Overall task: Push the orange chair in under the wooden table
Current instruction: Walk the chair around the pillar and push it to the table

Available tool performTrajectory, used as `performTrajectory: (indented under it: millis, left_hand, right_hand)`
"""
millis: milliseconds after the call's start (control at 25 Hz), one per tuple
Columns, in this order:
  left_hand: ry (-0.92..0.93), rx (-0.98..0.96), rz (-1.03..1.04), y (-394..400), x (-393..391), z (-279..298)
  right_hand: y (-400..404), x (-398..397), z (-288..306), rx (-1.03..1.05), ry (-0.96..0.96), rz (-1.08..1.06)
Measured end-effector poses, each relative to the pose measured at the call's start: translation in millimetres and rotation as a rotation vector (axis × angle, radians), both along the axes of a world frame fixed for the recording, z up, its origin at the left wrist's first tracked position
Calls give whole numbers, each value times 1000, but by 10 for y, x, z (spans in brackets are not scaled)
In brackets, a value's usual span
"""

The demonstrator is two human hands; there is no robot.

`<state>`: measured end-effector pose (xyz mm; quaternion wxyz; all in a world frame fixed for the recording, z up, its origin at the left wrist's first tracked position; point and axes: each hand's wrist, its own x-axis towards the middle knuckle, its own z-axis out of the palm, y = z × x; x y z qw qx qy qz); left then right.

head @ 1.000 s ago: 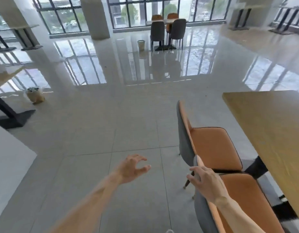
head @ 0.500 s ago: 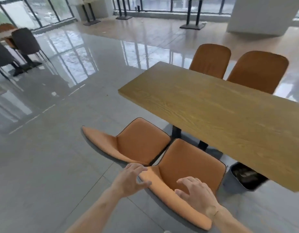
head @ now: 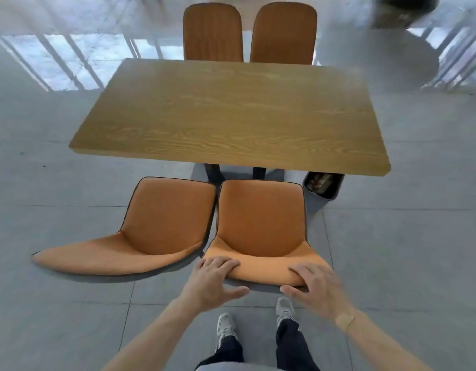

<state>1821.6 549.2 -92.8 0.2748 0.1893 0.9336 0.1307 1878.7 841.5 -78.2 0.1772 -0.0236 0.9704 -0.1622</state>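
Observation:
An orange chair [head: 261, 218] with a dark-edged shell stands in front of me, its seat facing the wooden table [head: 231, 113]. The seat's front edge lies just short of the table's near edge. My left hand [head: 215, 282] grips the left end of the backrest top, fingers over the orange front and thumb behind. My right hand [head: 314, 287] grips the right end the same way. The chair's legs are hidden under the seat.
A second orange chair [head: 154, 226] stands close on the left, angled outward, almost touching the held one. Two more orange chairs [head: 212, 33] stand at the table's far side. A dark bin [head: 322, 188] sits under the table's right near corner. My feet [head: 285, 309] stand on grey floor tiles.
I have turned round to stand squarely behind the chair facing the table. Both hands have gone from hovering near the backrest to gripping its top edge.

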Motion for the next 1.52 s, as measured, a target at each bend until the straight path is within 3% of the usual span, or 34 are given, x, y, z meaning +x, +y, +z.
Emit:
performTrajectory:
  millis: [400, 680, 1240, 1520]
  left_hand:
    - [222, 87, 101, 13, 63, -134]
    - [138, 147, 90, 77, -206, -109]
    - [179, 164, 98, 191, -412, -159]
    - [141, 94, 113, 233, -373, -125]
  right_hand:
    - [-251, 186, -119, 100, 193, -144]
    - [-147, -14, -167, 93, 183, -139]
    - [31, -307, -199, 72, 154, -100]
    - [67, -320, -164, 79, 84, -77]
